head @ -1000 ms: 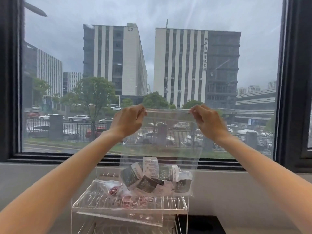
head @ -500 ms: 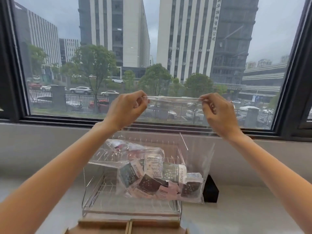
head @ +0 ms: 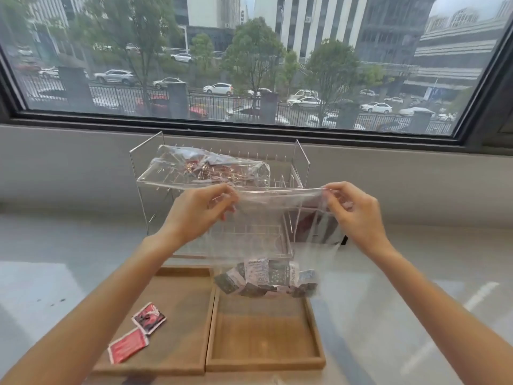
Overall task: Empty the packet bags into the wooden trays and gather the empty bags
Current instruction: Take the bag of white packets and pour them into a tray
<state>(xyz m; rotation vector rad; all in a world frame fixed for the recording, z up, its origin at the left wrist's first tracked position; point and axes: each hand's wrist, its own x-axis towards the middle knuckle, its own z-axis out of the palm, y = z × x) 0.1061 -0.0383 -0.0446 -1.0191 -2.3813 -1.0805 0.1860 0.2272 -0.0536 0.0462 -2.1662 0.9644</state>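
Print on white packets (head: 258,272) inside clear bag (head: 277,226): too blurred to read reliably.

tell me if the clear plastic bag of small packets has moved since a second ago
Yes. The clear plastic bag of small packets came down off the wire rack and now hangs over the right wooden tray.

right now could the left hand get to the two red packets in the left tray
Probably yes, but not freely. The two red packets lie uncovered in the left tray, below the left hand. That hand, though, is pinching the clear bag with the right hand, so it must let go first.
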